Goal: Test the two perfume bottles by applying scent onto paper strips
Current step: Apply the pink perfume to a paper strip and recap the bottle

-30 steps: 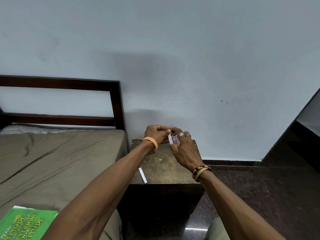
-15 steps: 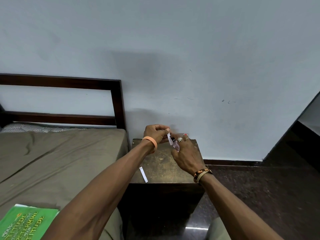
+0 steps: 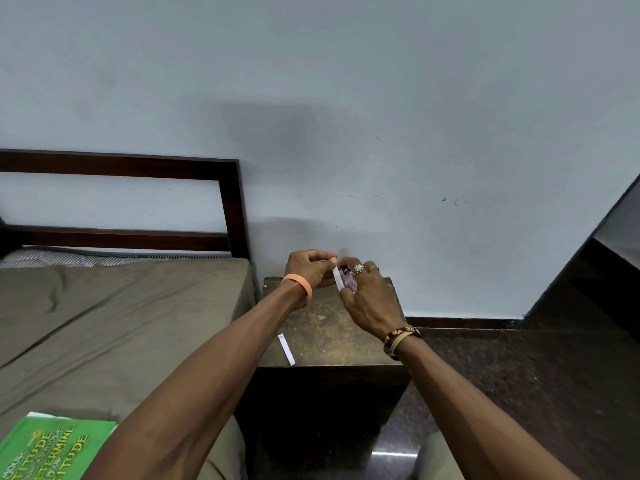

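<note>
A spare paper strip lies flat at the front-left of the scuffed wooden table. The left hand pinches a thin white strip against what looks like a small, clear pinkish bottle, gripped by the right hand. Both hands have barely shifted.

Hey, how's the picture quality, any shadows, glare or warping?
Head view: dim, even light; a soft grey shadow on the wall; a glare streak on the glossy floor; wide-angle warping tilts the headboard; the bottle in the right hand and paper strip in the left hand look tiny, partly hidden.
</note>
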Demonstrator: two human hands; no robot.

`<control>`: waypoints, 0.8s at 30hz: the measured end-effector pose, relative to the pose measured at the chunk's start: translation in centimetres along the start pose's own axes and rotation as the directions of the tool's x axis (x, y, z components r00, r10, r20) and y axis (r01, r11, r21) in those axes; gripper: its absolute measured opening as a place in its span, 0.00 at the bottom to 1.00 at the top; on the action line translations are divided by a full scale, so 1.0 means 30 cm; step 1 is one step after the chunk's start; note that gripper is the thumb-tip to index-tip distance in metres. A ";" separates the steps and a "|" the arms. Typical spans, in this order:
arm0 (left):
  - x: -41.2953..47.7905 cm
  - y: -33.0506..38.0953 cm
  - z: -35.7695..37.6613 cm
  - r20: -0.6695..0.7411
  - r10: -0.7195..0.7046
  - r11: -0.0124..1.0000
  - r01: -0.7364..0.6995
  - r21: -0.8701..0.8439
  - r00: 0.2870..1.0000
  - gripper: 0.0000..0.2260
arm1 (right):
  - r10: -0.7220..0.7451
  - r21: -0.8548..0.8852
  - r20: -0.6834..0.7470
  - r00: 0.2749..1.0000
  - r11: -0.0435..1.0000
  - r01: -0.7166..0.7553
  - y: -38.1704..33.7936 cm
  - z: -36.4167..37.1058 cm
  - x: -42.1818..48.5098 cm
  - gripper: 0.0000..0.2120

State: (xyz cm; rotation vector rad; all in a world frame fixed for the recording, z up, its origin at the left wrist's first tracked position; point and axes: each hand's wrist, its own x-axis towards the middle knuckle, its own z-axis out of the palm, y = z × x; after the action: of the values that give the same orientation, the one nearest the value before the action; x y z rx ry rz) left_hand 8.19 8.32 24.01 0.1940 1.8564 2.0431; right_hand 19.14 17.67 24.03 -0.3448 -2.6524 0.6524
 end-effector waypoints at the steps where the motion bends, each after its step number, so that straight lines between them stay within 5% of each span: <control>1: -0.001 -0.001 0.000 0.004 0.000 1.000 0.000 -0.001 1.000 0.03 | 0.006 0.017 -0.008 1.000 1.000 -0.005 -0.001 -0.001 0.007 0.17; 10: 0.021 -0.034 -0.020 -0.005 -0.007 1.000 0.008 0.011 1.000 0.04 | 0.008 0.043 0.014 1.000 0.999 -0.009 0.004 0.003 -0.018 0.19; 14: 0.020 -0.061 -0.024 0.014 -0.035 0.999 0.035 0.012 0.999 0.04 | 0.041 0.238 0.051 0.998 0.970 -0.052 0.039 0.054 -0.074 0.32; 20: 0.018 -0.153 -0.033 0.188 -0.173 0.966 0.130 0.223 0.967 0.03 | 0.232 0.377 0.129 0.964 0.888 -0.264 0.138 0.167 -0.103 0.24; 24: 0.024 -0.217 -0.021 0.251 -0.213 0.947 0.136 0.291 0.944 0.03 | 0.276 0.280 0.186 0.943 0.905 -0.320 0.193 0.211 -0.088 0.22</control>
State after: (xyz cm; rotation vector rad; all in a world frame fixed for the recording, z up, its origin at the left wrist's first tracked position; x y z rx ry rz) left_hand 8.48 8.38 17.43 0.3556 1.8900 1.5491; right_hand 19.66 19.34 15.23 -0.6425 -2.5917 1.2128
